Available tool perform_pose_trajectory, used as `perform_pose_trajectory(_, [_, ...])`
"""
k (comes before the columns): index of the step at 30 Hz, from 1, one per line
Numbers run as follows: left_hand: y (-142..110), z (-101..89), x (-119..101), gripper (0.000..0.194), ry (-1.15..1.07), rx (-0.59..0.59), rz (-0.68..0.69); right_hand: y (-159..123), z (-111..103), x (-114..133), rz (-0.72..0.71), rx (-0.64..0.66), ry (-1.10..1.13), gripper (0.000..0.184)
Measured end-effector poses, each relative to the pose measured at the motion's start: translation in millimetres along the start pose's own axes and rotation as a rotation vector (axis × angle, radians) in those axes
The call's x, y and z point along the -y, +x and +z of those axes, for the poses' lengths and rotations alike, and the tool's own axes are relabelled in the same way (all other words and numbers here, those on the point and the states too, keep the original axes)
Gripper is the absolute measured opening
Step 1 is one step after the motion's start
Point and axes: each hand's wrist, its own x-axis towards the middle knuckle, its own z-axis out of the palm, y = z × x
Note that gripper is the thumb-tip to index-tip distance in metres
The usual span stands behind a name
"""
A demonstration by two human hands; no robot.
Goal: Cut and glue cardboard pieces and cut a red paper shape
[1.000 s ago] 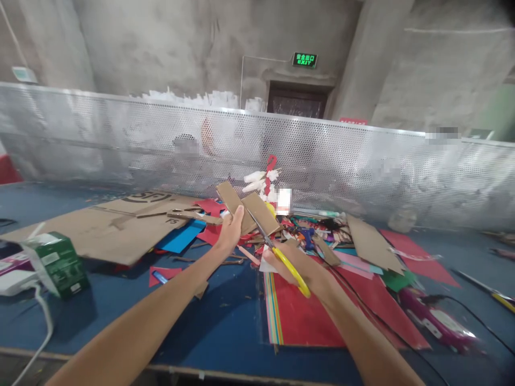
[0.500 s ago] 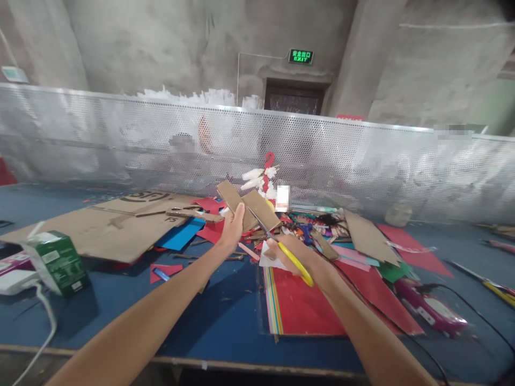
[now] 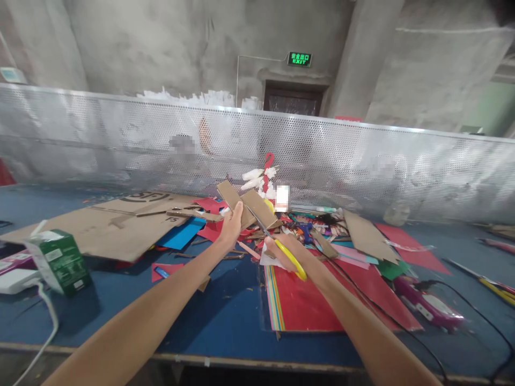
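My left hand (image 3: 232, 228) pinches a piece of brown cardboard (image 3: 230, 196), its thumb lying on top. In my right hand (image 3: 286, 247) is a pair of scissors with yellow handles (image 3: 293, 260). Their blades (image 3: 260, 224) reach up and left into the cardboard, between the left strip and a right-hand flap (image 3: 261, 208). The flap stands at an angle to the held part; whether it is still joined is hidden near the blades. Both hands are raised over the cluttered middle of the table.
A large cardboard sheet (image 3: 100, 230) and a green box (image 3: 64, 262) lie left. A stack of coloured paper (image 3: 314, 300) is under my right arm. A blue glue gun (image 3: 306, 231) sits among scraps; a purple power strip (image 3: 428, 308) and cables are right. A perforated metal screen (image 3: 341, 161) stands behind.
My right hand and the scissors have shifted slightly left. The right flap of cardboard has moved a little to the left; my left hand has barely moved.
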Motion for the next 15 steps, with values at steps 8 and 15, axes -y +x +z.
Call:
perform_pose_trajectory(8, [-4,0.5,-9,0.051,0.075,0.037,0.038,2,1,-2,-0.058,0.045,0.074,0.067])
perform_pose_trajectory(15, [-2,4.2,-12,0.048,0.003,0.021,0.006,3,0,3,0.075,-0.043,0.085,0.064])
